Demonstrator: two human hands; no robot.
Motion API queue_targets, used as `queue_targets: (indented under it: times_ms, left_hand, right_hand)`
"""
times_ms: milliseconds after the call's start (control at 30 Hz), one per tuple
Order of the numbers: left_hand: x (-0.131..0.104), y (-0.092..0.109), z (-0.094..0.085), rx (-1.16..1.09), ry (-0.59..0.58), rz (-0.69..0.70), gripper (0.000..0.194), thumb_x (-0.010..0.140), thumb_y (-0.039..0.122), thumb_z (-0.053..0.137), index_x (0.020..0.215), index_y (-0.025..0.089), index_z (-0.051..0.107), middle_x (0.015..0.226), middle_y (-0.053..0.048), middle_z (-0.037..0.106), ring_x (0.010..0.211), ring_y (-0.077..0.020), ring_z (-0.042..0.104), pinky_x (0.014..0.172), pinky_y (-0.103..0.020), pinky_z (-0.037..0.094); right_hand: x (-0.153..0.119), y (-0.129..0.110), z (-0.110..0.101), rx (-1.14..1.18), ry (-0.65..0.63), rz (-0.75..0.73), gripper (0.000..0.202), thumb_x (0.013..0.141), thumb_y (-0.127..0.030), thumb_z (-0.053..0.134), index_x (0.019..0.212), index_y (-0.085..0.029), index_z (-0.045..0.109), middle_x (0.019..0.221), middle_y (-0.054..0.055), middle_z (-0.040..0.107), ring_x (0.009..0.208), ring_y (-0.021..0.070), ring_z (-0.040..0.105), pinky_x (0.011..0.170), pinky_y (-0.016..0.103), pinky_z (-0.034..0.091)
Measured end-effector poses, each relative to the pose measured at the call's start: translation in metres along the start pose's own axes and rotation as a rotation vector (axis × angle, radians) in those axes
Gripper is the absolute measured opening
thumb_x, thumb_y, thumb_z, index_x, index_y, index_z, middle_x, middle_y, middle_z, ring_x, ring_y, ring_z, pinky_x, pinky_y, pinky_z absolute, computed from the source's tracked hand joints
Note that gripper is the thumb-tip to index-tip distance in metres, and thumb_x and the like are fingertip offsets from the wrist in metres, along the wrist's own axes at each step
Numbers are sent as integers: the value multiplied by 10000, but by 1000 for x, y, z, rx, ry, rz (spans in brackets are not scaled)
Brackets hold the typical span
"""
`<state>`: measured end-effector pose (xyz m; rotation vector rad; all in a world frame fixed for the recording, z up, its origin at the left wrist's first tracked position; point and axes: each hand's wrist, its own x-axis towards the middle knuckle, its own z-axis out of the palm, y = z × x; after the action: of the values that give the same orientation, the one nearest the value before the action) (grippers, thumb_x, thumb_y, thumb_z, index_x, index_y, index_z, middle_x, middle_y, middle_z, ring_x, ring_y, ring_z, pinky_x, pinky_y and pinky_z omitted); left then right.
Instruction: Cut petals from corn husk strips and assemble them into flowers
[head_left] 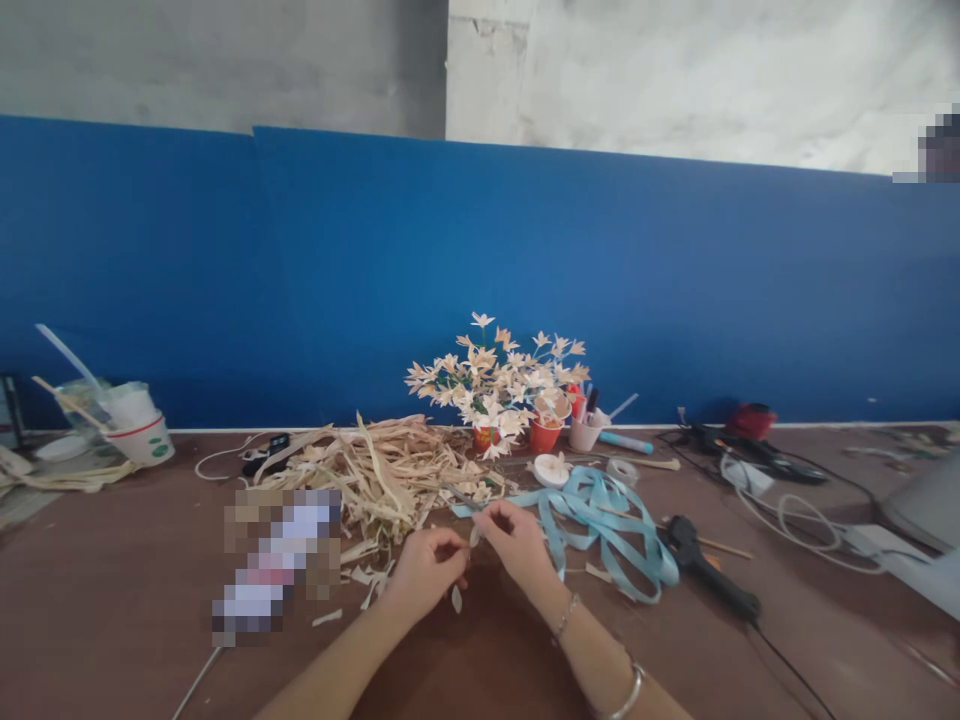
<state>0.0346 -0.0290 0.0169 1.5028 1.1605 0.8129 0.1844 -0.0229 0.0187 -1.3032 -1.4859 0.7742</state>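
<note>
Close together over the front middle of the table, my two hands work with fingers bent. My left hand (427, 572) is closed in a pinch; what its fingertips hold, if anything, is hidden. A small pale petal-shaped piece (457, 599) shows just below them. My right hand (519, 545) pinches near another pale petal-shaped piece (474, 537), between the two hands. A thin grey pointed object (463, 496) shows just beyond my right fingertips; whether they touch it I cannot tell. Behind lies a heap of dried husk strips (382, 465).
Pale handmade flowers (491, 380) stand in red cups (545, 434) at the back. Light blue ribbon (615, 530) lies right, beside a black glue gun (712, 575) with its cord. A white cup (142, 440) stands far left, and a blurred-out object (277, 560) lies nearer.
</note>
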Motion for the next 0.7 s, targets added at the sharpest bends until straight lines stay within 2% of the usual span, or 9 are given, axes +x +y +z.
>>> queue_targets:
  times_ms: [167,333,467,567,633,700]
  left_hand:
    - [-3,4,0,7,2,79,148,694,254,530,612,152,598,463,26,557,412,-110,546,446,-195,402]
    - [-3,2,1,-13,2,60,146,687,277,549,626,153,598,431,46,515,351,-92,497,392,-183,372]
    - [1,-2,0,-125,11,26,212,687,357,565,699,147,589,606,3,631,310,-65,485,346,-178,351]
    - [6,-6,-2,-206,34,-18,276,666,413,585,733,146,575,693,-26,671,322,-65,500,315,-169,310]
    - [10,-9,-3,-242,68,-43,311,651,437,597,754,144,576,677,-31,670,370,-87,539,305,-162,290]
    - [14,-12,-5,-271,98,-46,332,632,443,615,761,138,584,653,-33,664,433,-110,579,321,-163,316]
  right_hand:
    - [-1,-2,0,0,1,-2,267,740,-367,545,564,-172,499,521,-35,466,522,106,417,514,216,337]
    - [0,3,1,12,5,2,275,740,-368,551,558,-172,487,516,-39,451,518,102,406,507,215,332]
    - [4,3,-4,58,-34,11,310,758,-427,532,595,-164,536,530,-25,493,530,112,446,518,220,360]
    - [11,-7,-27,10,52,-15,329,768,-463,513,688,-156,601,613,10,580,589,139,507,553,235,399]
    - [17,-14,-59,-82,160,-8,324,762,-457,515,766,-153,627,677,37,626,630,161,542,578,253,420]
    - [20,-14,-102,-192,272,45,334,733,-436,532,872,-152,638,763,63,665,675,185,579,612,274,440]
